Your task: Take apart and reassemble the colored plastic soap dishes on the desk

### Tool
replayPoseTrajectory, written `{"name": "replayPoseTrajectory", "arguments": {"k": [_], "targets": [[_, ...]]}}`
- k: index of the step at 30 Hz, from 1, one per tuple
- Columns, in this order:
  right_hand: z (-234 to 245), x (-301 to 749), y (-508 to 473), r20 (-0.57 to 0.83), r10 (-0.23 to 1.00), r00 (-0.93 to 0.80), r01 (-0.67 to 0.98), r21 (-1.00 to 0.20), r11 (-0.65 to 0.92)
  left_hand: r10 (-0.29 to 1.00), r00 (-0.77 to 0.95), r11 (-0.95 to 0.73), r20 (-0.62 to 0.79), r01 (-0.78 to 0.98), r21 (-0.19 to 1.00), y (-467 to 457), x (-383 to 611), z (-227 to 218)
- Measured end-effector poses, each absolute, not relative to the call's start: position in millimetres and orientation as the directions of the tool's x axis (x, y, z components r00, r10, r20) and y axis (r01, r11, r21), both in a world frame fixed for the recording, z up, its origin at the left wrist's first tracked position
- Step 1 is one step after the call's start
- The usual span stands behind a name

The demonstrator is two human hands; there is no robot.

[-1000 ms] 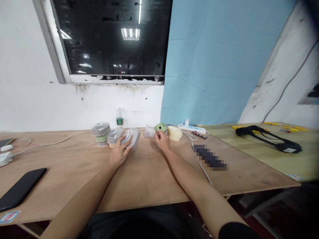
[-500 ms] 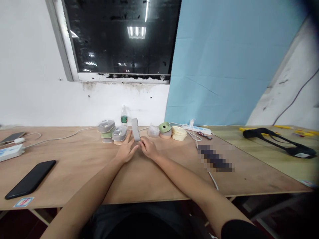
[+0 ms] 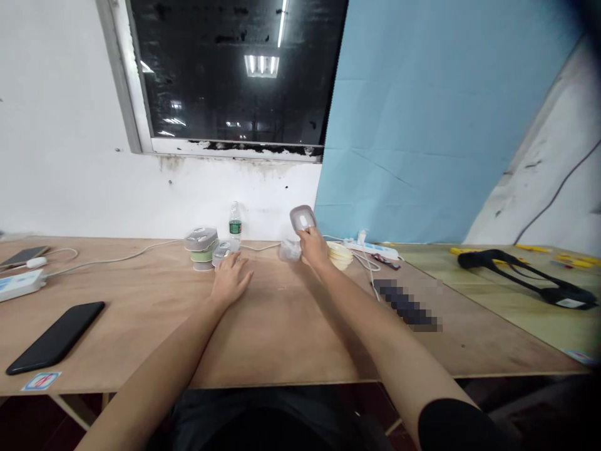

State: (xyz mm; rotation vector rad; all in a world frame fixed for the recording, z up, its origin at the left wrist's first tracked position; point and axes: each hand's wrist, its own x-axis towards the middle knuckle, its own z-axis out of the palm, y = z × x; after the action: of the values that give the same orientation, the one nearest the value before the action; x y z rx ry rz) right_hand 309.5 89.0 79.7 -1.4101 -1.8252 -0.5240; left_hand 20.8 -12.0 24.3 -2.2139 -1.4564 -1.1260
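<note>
Head cam: your R hand (image 3: 314,249) pinches the grey box (image 3: 301,217) by its lower edge, approx. mid-frame, prob. held high to clear the bag (image 3: 289,250) & cream stack (image 3: 340,255); your L hand (image 3: 231,280), fingers loosely spread, grips nothing, by the lidded box (image 3: 221,252) left of ctr, contact unclear.

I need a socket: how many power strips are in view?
2: one power strip at the far left, another power strip near the foot of the blue sheet.
</note>
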Motion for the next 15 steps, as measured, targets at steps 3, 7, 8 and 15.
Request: {"name": "replayPoseTrajectory", "arguments": {"k": [3,7,8,15], "targets": [[84.3,322.8,100.4,0.643,0.744,-0.181,0.98,0.051,0.194,0.665,0.149,-0.417,0.732,0.887,0.198,-9.8,17.5,24.5],[80.4,320.6,103.1,0.518,0.811,-0.273,0.958,0.218,0.183,0.676,0.134,-0.39,0.725,0.9,0.197,-7.3,15.4,22.2],[78.5,318.4,102.9,0.504,0.82,-0.272,0.957,0.229,0.177,0.676,0.136,-0.389,0.724,0.901,0.194,-7.0,15.1,21.6],[74.9,308.6,101.5,0.452,0.866,-0.216,0.973,0.177,0.15,0.689,0.114,-0.355,0.716,0.914,0.196,-6.5,14.6,21.2]]}}
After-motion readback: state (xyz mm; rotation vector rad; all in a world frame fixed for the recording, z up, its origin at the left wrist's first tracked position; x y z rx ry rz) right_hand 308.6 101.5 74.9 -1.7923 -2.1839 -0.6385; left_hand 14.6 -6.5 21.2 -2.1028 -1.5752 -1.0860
